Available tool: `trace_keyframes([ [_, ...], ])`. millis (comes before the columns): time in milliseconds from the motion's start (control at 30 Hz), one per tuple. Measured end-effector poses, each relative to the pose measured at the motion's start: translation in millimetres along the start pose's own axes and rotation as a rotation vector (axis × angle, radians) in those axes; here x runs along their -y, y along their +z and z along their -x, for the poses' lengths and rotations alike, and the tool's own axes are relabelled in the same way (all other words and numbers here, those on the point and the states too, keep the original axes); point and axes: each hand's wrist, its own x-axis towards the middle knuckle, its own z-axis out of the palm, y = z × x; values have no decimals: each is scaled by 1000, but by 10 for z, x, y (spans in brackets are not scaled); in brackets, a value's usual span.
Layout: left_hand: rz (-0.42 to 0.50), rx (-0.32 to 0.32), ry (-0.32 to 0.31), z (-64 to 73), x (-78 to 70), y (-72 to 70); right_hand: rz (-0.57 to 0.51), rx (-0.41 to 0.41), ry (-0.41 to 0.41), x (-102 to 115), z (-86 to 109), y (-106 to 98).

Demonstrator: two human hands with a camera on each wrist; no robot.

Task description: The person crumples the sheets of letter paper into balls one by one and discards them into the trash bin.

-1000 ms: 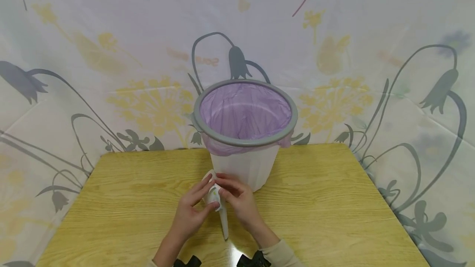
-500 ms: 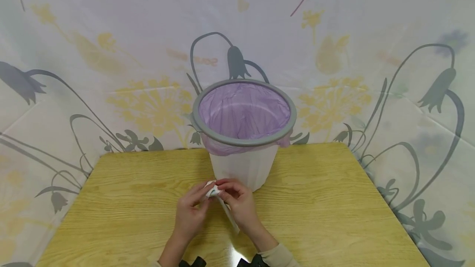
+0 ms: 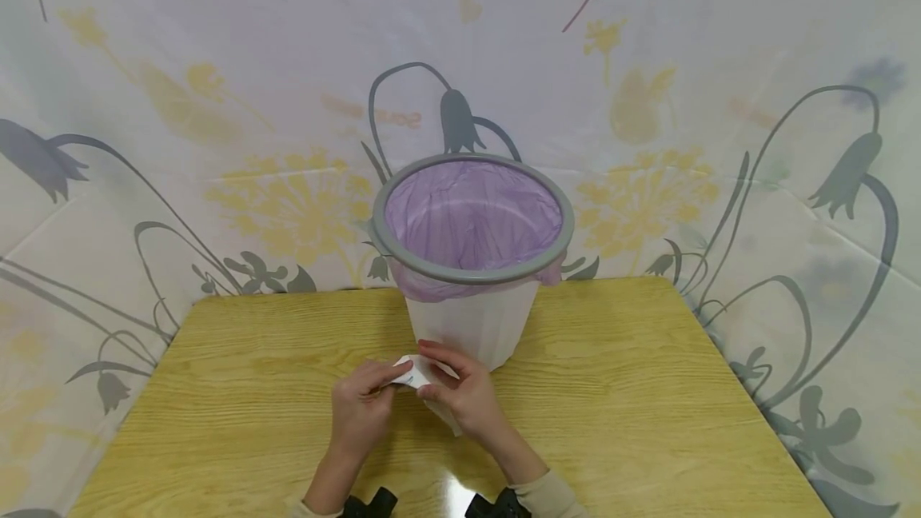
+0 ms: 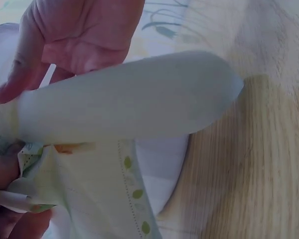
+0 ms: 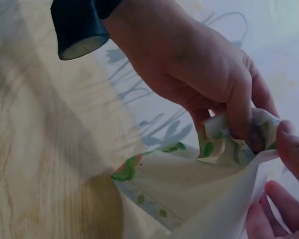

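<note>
A white sheet of paper (image 3: 415,376) with a green leaf print is bunched between both hands in front of the bin. My left hand (image 3: 362,408) pinches its crumpled end between thumb and fingers. My right hand (image 3: 469,402) holds the other side, its thumb against the paper and the fingers behind. In the left wrist view, a long round-ended fold of the paper (image 4: 124,99) stretches out above a leaf-bordered part. The right wrist view shows the left fingers pressed into the creases and a pointed printed corner of the paper (image 5: 154,174) spreading below.
A white bin (image 3: 468,318) with a grey rim (image 3: 468,276) and a purple liner stands just behind the hands, on a wooden table (image 3: 252,390). A flower-patterned cloth (image 3: 288,102) hangs behind the table. Black cameras sit on both wrists.
The paper is bunched further and its hanging strip has swung right and become shorter in view. My left hand has shifted slightly left and closed tighter; the right hand stays about in place.
</note>
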Motion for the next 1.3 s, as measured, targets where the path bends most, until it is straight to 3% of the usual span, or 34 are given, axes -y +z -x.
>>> trace_keyframes([
  [133,23,30,-19,6,-13,-8,5,69,60,27,-22,-54],
  [267,114,121,-57,37,-47,-32,29,106,101,47,-41,-84],
  [433,271,236,-77,80,-68,-82,18,92,132,67,-51,-98],
  [633,332,276,-123,108,-34,-110,3,70,151,69,-56,-98],
  [1000,394,168,-37,19,23,-77,1,97,86,80,-55,-63],
  [1167,337,70,-84,18,-18,-42,36,88,56,82,-61,-46],
  [1300,349,6,-133,30,-41,-4,57,60,42,68,-59,-36],
])
